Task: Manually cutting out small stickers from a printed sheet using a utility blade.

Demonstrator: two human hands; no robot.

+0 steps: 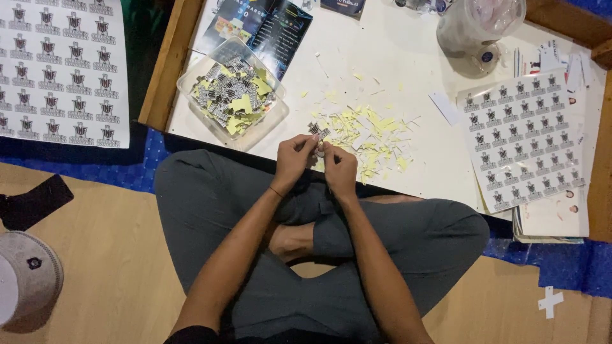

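Two hands meet at the near edge of the table [408, 76], and the fingers are doing all the work. The left hand [294, 158] has its fingers [308, 141] curled in tight, pinching a small cluster of cut stickers [317, 131] that pokes up and away from the person, its long axis running roughly from the hands toward the far side of the table. The right hand [339, 167] is pressed right against the left, its fingers folded closed on the lower end of the same little bunch; how much of it each hand has, I can't make out from here.

Just beyond the fingertips lies a scatter of pale yellow paper scraps [373, 134], spread over the white tabletop to the right of the hands. Further left sits a clear plastic tray [231, 95], filled with more cut stickers mixed with yellow backing bits. Behind it, a dark booklet [268, 25] lies open. Off to the right rests a sticker sheet [519, 140] in neat rows, on top of other papers, and a clear plastic jar [478, 25] stands near the far edge.

The person sits cross-legged in grey trousers [210, 197] on a wooden floor [115, 255]. Another big sticker sheet [60, 70] lies at far left, and a pale cap [29, 280] sits below it.
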